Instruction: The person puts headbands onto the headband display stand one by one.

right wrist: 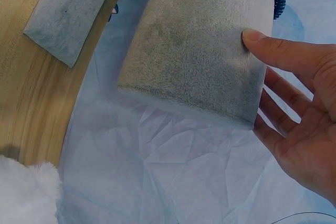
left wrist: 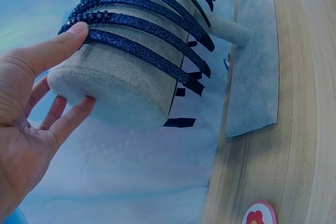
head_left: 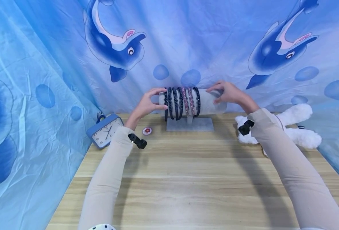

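A grey plush headband stand point(head_left: 212, 105), a horizontal roll on a flat base, stands at the back of the table. Several dark blue, sparkly headbands point(head_left: 170, 103) and two pink glittery ones point(head_left: 191, 101) sit over its left and middle part. My left hand point(head_left: 145, 104) grips the roll's left end; in the left wrist view the thumb lies at the outermost dark headband point(left wrist: 142, 53), fingertips on the roll's end. With my right hand point(head_left: 230, 93) I hold the bare right end; its thumb presses the plush roll point(right wrist: 194, 51) in the right wrist view.
A blue alarm clock point(head_left: 106, 131) leans at the table's left edge. Between it and the stand's base lies a round flower badge point(head_left: 147, 131). A white fluffy toy point(head_left: 302, 137) lies right, partly behind my right forearm. A dolphin-print curtain point(head_left: 204, 41) hangs close behind the stand.
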A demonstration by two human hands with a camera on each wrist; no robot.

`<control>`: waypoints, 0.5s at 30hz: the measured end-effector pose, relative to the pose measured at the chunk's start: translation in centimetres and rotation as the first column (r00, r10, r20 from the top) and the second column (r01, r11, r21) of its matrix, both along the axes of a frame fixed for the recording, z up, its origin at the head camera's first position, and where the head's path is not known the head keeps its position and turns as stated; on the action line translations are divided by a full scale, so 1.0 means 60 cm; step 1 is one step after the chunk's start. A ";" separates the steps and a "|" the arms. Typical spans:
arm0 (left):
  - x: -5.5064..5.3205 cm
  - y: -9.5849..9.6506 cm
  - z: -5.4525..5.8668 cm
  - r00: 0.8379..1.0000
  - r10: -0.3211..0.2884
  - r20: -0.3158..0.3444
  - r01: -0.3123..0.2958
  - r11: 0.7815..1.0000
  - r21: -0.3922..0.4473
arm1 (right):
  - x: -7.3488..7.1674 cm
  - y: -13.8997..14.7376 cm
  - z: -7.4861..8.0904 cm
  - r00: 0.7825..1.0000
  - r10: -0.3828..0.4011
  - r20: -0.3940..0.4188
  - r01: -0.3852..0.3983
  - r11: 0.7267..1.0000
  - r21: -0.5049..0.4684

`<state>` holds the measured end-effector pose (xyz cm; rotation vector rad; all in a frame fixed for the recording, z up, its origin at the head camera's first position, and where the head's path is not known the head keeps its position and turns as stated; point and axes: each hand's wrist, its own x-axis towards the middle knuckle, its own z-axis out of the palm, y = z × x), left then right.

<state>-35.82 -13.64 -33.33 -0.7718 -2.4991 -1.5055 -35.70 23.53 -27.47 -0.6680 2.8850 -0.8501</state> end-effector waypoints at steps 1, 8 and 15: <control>0.001 0.000 -0.001 1.000 0.002 0.003 -0.002 1.000 0.001 | 0.000 0.000 -0.001 1.000 -0.001 -0.001 0.001 1.000 0.000; 0.004 0.003 -0.003 0.999 0.003 0.033 -0.004 1.000 0.018 | -0.002 -0.002 -0.001 1.000 -0.002 0.004 0.002 1.000 0.000; 0.003 0.002 -0.002 1.000 0.005 -0.015 -0.005 1.000 0.009 | -0.001 -0.003 0.002 1.000 0.007 0.014 -0.007 1.000 0.002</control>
